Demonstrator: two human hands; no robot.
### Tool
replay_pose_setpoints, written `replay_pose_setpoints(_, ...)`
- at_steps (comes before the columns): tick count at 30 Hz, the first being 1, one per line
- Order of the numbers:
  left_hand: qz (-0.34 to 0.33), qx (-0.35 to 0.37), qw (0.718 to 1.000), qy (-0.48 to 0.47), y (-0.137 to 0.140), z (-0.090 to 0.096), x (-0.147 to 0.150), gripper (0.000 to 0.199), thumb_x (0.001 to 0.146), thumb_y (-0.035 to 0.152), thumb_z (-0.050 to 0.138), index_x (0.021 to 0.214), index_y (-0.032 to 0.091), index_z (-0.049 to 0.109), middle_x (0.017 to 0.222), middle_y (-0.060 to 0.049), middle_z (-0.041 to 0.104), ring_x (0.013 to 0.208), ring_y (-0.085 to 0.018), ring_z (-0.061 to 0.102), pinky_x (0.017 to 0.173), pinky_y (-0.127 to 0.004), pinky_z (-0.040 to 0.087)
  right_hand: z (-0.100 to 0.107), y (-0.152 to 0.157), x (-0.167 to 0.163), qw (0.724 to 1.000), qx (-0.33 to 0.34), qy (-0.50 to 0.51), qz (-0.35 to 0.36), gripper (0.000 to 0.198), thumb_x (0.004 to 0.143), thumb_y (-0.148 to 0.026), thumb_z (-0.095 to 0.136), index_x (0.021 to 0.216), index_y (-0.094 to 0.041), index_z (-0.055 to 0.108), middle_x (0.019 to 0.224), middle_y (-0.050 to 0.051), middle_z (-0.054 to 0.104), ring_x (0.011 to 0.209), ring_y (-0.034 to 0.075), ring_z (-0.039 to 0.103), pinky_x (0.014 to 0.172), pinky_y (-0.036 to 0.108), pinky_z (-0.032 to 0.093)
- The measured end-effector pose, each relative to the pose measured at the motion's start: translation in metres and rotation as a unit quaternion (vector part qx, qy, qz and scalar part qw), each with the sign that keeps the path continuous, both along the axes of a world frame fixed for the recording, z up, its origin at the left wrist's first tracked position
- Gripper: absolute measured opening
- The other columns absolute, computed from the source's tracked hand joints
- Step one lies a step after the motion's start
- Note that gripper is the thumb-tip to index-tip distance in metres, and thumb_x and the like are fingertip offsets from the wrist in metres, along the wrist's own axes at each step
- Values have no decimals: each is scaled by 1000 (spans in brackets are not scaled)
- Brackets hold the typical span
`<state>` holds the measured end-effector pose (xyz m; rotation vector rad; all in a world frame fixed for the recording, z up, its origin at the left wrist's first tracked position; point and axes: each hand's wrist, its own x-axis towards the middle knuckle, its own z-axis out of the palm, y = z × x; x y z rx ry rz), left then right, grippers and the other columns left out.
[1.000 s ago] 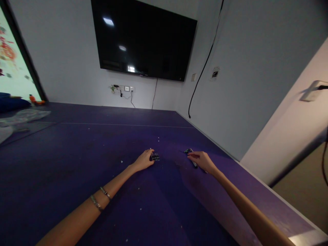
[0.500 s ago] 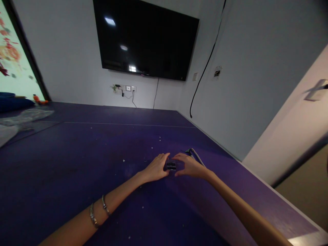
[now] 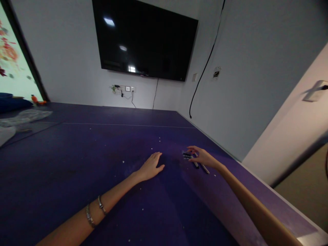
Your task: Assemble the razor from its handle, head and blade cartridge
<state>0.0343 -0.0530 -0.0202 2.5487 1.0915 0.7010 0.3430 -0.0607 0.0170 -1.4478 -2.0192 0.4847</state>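
Note:
My right hand (image 3: 203,158) pinches the right end of a small clear case (image 3: 187,155) with dark, banded contents. I cannot make out what those contents are. Beneath and beside that hand lies a slim, pale long-shaped object (image 3: 205,168), next to a shorter dark and silver piece (image 3: 196,164). The hand covers their far ends, so whether they are joined is hidden. My left hand (image 3: 150,167) is empty, palm down over the purple surface, its thumb apart from the fingers. Two silver bracelets (image 3: 89,216) circle the left forearm.
The broad purple surface (image 3: 77,164) carries scattered white specks. Clear plastic wrap (image 3: 28,117) lies at the far left, near dark blue cloth (image 3: 14,103) and a small orange object (image 3: 38,100). Behind are a wall-mounted television (image 3: 148,41) and a hanging black cable (image 3: 202,75).
The clear case has moved right and away from me with my right hand, from between both hands to beside the long objects. My left hand has drawn slightly left, off the case.

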Motion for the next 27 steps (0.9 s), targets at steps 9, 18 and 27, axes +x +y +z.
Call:
replay_pose_setpoints(9,69,12,997,39,31,-36,-34,42,86,35,38,120,11,45,132,-15,45,127,-25,35,105,-41,28,-41,34,125,993,-74,-42,-79,67,53,-40,69,113,-17,49,103,11,62,87,23,57,80,37,46)
replay_pose_setpoints(18,56,71,993,77,33,-47,-34,40,85,31,37,118,10,49,130,-15,48,127,-26,35,105,-42,28,-61,43,144,989,-108,-54,-80,72,51,-40,68,118,-21,49,110,12,63,98,28,56,83,40,44)
replay_pose_setpoints(27,60,82,991,92,30,-44,-32,39,86,31,36,116,10,50,129,-15,49,126,-24,36,105,-40,28,-58,44,142,989,-118,-39,-83,72,49,-29,69,119,-20,49,115,13,60,98,28,56,82,40,45)
